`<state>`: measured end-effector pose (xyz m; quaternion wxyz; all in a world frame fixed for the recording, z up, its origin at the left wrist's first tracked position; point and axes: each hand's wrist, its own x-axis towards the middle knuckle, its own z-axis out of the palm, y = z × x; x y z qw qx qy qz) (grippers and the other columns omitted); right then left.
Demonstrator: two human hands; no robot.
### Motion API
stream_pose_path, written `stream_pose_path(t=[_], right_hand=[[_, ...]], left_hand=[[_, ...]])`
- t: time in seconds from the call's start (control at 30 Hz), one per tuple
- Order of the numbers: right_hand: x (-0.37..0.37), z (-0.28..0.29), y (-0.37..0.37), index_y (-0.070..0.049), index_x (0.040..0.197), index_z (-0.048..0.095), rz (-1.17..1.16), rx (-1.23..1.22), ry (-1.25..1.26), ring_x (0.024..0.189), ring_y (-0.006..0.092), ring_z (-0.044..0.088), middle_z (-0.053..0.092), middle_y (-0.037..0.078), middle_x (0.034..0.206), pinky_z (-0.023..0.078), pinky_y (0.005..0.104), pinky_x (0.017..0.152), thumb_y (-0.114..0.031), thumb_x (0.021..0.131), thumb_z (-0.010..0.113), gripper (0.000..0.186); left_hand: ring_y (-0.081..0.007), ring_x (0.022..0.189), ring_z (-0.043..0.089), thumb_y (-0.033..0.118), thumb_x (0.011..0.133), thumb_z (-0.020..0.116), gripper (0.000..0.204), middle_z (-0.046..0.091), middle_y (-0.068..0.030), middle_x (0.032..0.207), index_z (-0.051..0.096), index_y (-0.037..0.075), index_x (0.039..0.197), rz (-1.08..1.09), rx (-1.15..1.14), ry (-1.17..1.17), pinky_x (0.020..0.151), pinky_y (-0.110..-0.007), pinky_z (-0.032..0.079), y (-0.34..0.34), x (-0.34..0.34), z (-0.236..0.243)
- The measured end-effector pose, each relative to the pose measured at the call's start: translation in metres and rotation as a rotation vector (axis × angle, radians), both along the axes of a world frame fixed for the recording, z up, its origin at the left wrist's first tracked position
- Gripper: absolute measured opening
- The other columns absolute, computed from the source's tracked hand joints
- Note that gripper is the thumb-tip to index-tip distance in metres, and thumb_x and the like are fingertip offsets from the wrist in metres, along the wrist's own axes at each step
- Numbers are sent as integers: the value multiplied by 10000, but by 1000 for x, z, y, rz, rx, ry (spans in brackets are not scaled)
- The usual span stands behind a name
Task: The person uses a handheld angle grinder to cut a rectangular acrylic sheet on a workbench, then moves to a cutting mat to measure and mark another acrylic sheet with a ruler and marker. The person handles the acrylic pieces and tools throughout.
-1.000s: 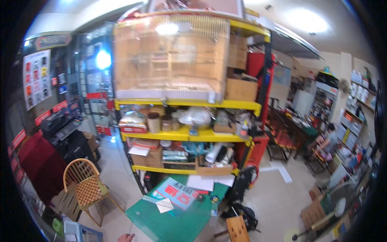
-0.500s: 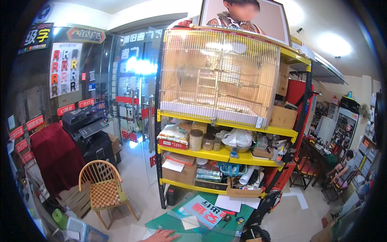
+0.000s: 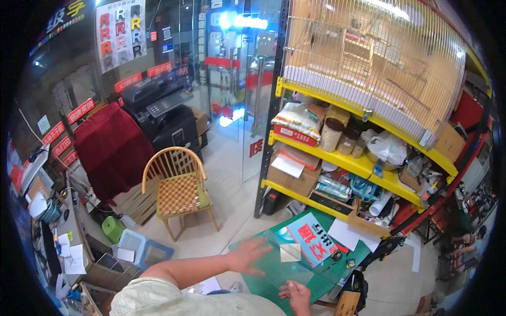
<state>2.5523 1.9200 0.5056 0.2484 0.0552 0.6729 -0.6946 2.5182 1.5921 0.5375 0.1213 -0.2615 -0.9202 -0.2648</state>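
My left hand [image 3: 250, 255] reaches across the left side of a green cutting mat [image 3: 258, 287]. Its fingers are spread and slightly blurred, with nothing seen in them. Near the mat's front edge is my right hand [image 3: 296, 296], fingers curled and thumb pressed in; what it may pinch I cannot make out. Between the hands, a see-through sheet [image 3: 292, 273] seems to lie on the mat. Just beyond are a small cream square [image 3: 290, 253] and a light blue printed sheet [image 3: 322, 252] with large red and black characters.
White papers [image 3: 350, 231] and a small black tape measure [image 3: 336, 255] lie to the right on the mat. Behind stands a yellow-and-black shelf rack [image 3: 337, 157] bearing a wire cage [image 3: 363, 58]. A wooden chair [image 3: 182, 195] and a blue plastic stool [image 3: 153, 253] stand left.
The view has tilted down and turned left. My left hand has come further over the mat with its forearm in sight, and my right hand has come into view.
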Motion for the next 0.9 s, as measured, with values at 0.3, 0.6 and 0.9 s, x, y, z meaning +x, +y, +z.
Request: stream_pose_path(t=[0.3, 0.6, 0.9], right_hand=[[-139, 118, -134, 97, 1345, 670, 1, 43, 682, 801, 185, 755, 790, 141, 1031, 607, 335, 749, -249, 1144, 539, 420], [-455, 220, -466, 31, 1200, 692, -101, 233, 1210, 835, 371, 773, 738, 225, 901, 588, 470, 802, -283, 1110, 531, 364], [-638, 248, -595, 73, 1266, 687, -225, 16, 1007, 671, 256, 776, 777, 194, 987, 613, 373, 628, -237, 1104, 561, 372]], left_hand=[[-454, 1398, 550, 433, 875, 823, 852, 559, -282, 1505, 511, 44, 1566, 598, 316, -440, 1179, -489, 476, -102, 77, -104], [-387, 1195, 717, 516, 902, 817, 857, 664, -296, 1413, 580, -35, 1515, 649, 437, -764, 1039, -446, 583, -216, 61, -179], [-440, 1435, 508, 406, 944, 797, 829, 511, -293, 1543, 467, -39, 1561, 996, 635, -980, 1189, -538, 427, -300, 110, -256]])
